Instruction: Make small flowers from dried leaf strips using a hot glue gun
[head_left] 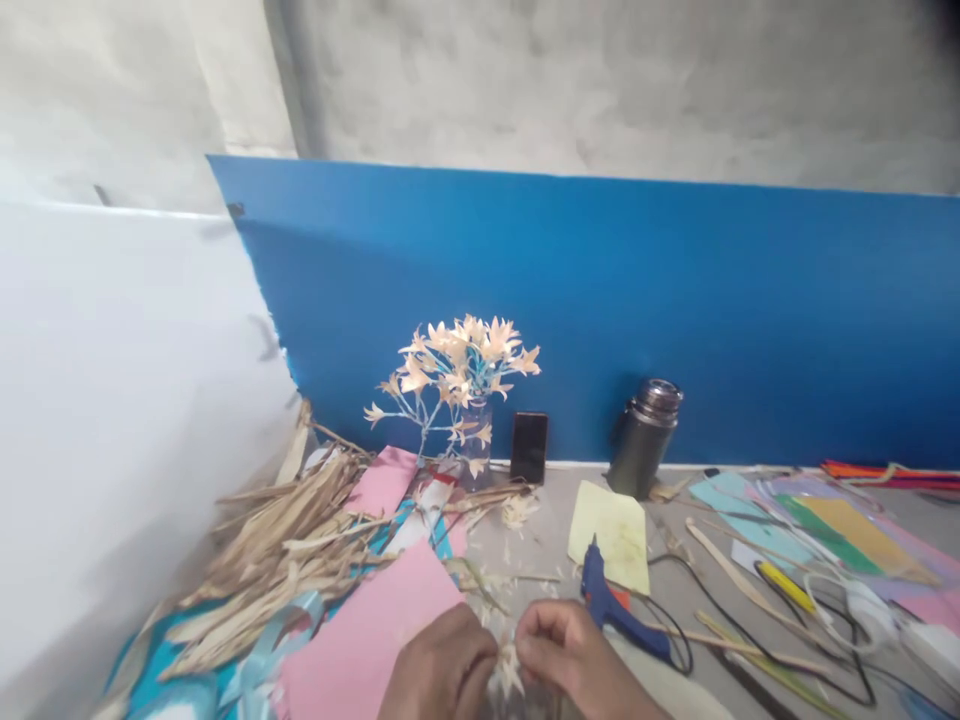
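At the bottom centre, my left hand [442, 665] and my right hand [574, 655] come close together with curled, pinched fingers. Between the fingertips is a small pale flower [508, 672] with pointed petals, partly hidden by the fingers. Both hands are closed at it, the right at its right side and the left at its left. Pink paper [367, 640] lies beside and under my left hand. A blue glue gun [611, 605] rests just beyond my right hand, its nozzle pointing away from me.
Behind stand a vase of pale flowers [469, 360], a phone [529, 448] and a dark flask [646, 440]. Dry husk strips [292, 535] pile up at left. Yellow paper [611, 530], cables [697, 580], a yellow-handled tool [786, 587] and coloured sheets [847, 530] lie at right.
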